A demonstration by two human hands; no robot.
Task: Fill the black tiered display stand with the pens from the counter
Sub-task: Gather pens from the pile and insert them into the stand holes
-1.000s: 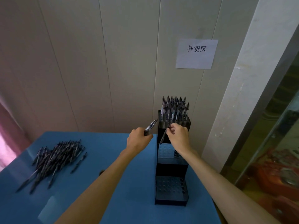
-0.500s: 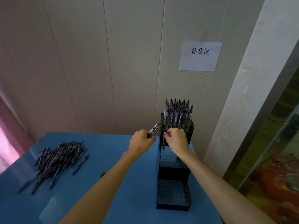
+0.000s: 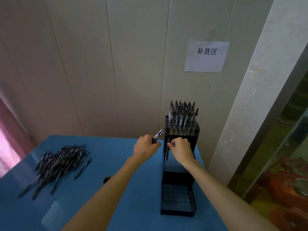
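Note:
The black tiered display stand (image 3: pixel 178 178) stands at the right of the blue counter (image 3: pixel 130 202). Its top tier is packed with upright pens (image 3: pixel 182 116); the middle and bottom tiers show open holes. My right hand (image 3: pixel 180 149) pinches a pen (image 3: pixel 167 153) held upright, tip down, over the left side of the middle tier. My left hand (image 3: pixel 146 147) grips a few pens (image 3: pixel 159 133) whose ends point up and to the right, just left of the stand. A heap of loose pens (image 3: pixel 57 164) lies on the counter's left side.
A panelled wall rises right behind the counter, with a paper sign (image 3: pixel 206 56) above the stand. A round hole (image 3: pixel 106 179) sits in the countertop beside my left forearm. A white pillar (image 3: pixel 260 90) and a glass case flank the counter's right edge.
My right hand has lowered its pen from the top tier's front to the left side of the middle tier. My left hand stayed beside the stand with its pens.

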